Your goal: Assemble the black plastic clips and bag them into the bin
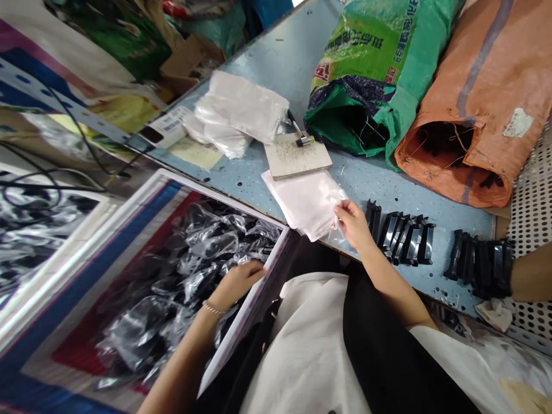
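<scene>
My left hand (241,279) reaches down into a large box (259,287) full of black parts sealed in clear bags (181,276); its fingers curl over the bags near the box's right wall, and what they hold is hidden. My right hand (351,221) pinches the corner of the top clear plastic bag on a stack (306,198) lying at the front edge of the blue table (276,57). Just right of that hand stands a row of black plastic clips (405,236), with a second row (478,261) farther right.
A small board (297,158) with a metal tool (302,138) lies behind the bag stack. More white bags (241,109) are piled at the back. An open green sack (366,86) and an orange sack (474,115) lie on the table. Another person's forearm (532,279) enters from the right.
</scene>
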`<state>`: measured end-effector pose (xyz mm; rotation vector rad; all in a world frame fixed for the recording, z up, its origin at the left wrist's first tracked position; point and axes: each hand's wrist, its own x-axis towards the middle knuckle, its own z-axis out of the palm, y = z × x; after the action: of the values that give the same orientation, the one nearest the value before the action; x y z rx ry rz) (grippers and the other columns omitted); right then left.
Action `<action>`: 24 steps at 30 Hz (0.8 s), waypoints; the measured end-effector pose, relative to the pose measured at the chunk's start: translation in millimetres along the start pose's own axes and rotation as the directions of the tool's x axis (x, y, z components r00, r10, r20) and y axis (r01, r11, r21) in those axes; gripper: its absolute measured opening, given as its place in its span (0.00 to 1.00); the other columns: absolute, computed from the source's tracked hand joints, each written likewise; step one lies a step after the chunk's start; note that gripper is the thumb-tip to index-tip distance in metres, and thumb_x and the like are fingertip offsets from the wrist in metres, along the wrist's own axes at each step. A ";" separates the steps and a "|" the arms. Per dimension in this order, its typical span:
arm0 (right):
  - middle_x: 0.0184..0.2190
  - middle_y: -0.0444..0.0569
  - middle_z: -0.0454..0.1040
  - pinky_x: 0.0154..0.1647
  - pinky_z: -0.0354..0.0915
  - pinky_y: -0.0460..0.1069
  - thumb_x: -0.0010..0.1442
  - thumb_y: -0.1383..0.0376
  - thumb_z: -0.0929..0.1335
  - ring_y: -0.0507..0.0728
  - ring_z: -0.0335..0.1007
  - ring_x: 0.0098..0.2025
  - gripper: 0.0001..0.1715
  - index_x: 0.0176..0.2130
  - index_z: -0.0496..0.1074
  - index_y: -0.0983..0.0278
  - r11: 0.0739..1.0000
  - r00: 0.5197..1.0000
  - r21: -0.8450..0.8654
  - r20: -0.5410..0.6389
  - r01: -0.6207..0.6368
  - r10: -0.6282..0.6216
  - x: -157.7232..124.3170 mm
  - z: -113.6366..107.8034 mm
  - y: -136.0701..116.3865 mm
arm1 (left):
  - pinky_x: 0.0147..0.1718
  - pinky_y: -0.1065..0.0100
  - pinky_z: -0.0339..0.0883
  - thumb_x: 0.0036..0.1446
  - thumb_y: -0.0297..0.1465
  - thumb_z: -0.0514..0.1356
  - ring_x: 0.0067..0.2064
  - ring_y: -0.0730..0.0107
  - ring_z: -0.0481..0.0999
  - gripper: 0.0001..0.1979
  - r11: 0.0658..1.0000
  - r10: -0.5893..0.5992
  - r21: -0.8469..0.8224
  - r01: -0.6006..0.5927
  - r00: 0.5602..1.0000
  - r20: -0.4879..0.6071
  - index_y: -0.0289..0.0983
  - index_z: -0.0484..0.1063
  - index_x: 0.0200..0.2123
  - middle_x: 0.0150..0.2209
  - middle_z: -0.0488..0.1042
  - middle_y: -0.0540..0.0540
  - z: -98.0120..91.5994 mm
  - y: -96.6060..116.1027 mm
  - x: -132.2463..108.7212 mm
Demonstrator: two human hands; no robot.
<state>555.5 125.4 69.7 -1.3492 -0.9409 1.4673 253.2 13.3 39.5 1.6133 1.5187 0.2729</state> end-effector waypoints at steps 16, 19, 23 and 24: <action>0.38 0.45 0.75 0.45 0.67 0.51 0.57 0.52 0.74 0.55 0.72 0.42 0.16 0.38 0.74 0.59 0.906 0.962 -0.324 0.069 0.273 -0.265 -13.1 -14.1 -39.7 | 0.27 0.73 0.65 0.35 0.42 0.79 0.24 0.78 0.69 0.24 0.157 -0.013 -0.987 -0.025 1.000 -0.027 0.35 0.70 0.21 0.21 0.71 0.54 37.9 148.7 140.2; 0.32 0.44 0.74 0.41 0.65 0.50 0.59 0.53 0.70 0.55 0.69 0.37 0.14 0.34 0.72 0.61 0.902 0.970 -0.359 0.115 0.242 -0.214 -13.3 -17.8 -34.1 | 0.31 0.71 0.69 0.36 0.41 0.80 0.28 0.75 0.73 0.22 0.094 0.025 -0.994 0.062 0.998 0.065 0.35 0.73 0.24 0.25 0.74 0.52 39.1 156.2 139.6; 0.28 0.41 0.70 0.35 0.62 0.49 0.58 0.52 0.70 0.53 0.65 0.31 0.15 0.34 0.71 0.61 0.935 0.980 -0.296 0.023 0.197 -0.199 -10.5 -27.1 -32.6 | 0.32 0.73 0.68 0.39 0.39 0.79 0.31 0.77 0.74 0.20 0.183 0.031 -0.983 0.017 0.999 0.023 0.34 0.77 0.30 0.30 0.78 0.50 39.9 159.7 139.3; 0.28 0.41 0.70 0.35 0.62 0.49 0.58 0.51 0.70 0.53 0.65 0.31 0.15 0.34 0.71 0.61 0.936 0.979 -0.291 0.016 0.199 -0.203 -11.1 -28.2 -32.7 | 0.32 0.74 0.67 0.39 0.39 0.79 0.30 0.77 0.73 0.20 0.197 0.035 -0.980 0.001 0.999 0.008 0.35 0.76 0.28 0.29 0.76 0.51 40.4 160.4 139.4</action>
<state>587.4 123.6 100.8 -1.4219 -1.2856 1.1945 424.3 141.1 73.7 0.5064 0.8493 1.0191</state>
